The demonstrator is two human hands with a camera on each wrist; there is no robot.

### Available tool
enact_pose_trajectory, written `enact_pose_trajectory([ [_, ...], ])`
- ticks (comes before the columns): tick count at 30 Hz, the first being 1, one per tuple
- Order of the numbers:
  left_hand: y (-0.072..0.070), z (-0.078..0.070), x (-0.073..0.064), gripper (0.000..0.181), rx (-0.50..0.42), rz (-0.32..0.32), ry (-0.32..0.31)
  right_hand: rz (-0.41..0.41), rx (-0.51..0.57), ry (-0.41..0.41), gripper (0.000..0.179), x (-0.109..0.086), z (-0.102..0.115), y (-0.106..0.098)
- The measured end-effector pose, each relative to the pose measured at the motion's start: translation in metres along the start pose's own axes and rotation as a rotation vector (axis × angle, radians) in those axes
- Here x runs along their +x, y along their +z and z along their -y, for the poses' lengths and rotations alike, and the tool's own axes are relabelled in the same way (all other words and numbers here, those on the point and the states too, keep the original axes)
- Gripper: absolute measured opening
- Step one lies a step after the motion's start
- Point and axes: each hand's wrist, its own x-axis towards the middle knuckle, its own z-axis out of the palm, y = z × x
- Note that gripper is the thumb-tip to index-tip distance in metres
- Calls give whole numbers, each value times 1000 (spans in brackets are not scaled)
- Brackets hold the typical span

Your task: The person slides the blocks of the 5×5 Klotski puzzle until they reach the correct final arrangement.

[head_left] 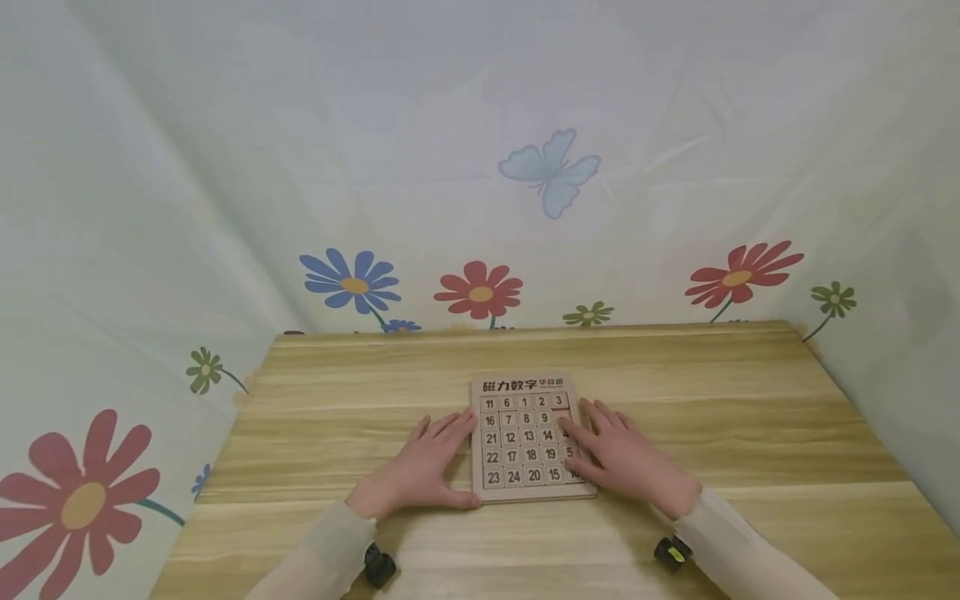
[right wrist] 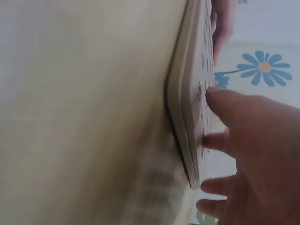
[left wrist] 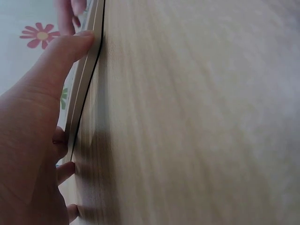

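Observation:
A wooden number slide puzzle (head_left: 529,493) lies flat on the table, its numbered tiles set in rows under a printed heading. Along its left side rests my left hand (head_left: 423,467), thumb at the lower left corner and fingertips at the edge. My right hand (head_left: 633,458) reaches over the right side, index fingertip by the gap at the right end of the second row, just above the 4 tile (head_left: 566,434). Its thumb lies over the right column near the 5 tile (head_left: 569,452), partly covering the bottom right tile. In the right wrist view the thumb and a finger touch the puzzle's face (right wrist: 199,93).
The wood-grain table (head_left: 360,367) reaches back to a pale cloth backdrop (head_left: 420,167) printed with flowers and a butterfly. Each wrist wears a small black camera, one on the left (head_left: 379,567) and one on the right (head_left: 672,553).

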Motion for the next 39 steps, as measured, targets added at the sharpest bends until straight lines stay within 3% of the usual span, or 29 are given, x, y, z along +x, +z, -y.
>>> enact_pose_trajectory([
  [7, 2, 2, 0, 124, -5, -10, 10, -39, 18, -55, 59, -15, 0, 1],
  [19, 1, -1, -1, 123, -10, -4, 5, -19, 12, -4, 61, 2, -5, -1],
  [27, 0, 0, -2, 123, -1, -8, 2, -7, 16, -95, 57, -24, -8, 1],
  [31, -1, 0, -3, 123, 2, -7, 3, -4, 16, -101, 57, -35, -6, -1],
  [39, -1, 0, -2, 122, -9, -5, 12, -40, 6, -84, 56, -26, -8, 0],
])
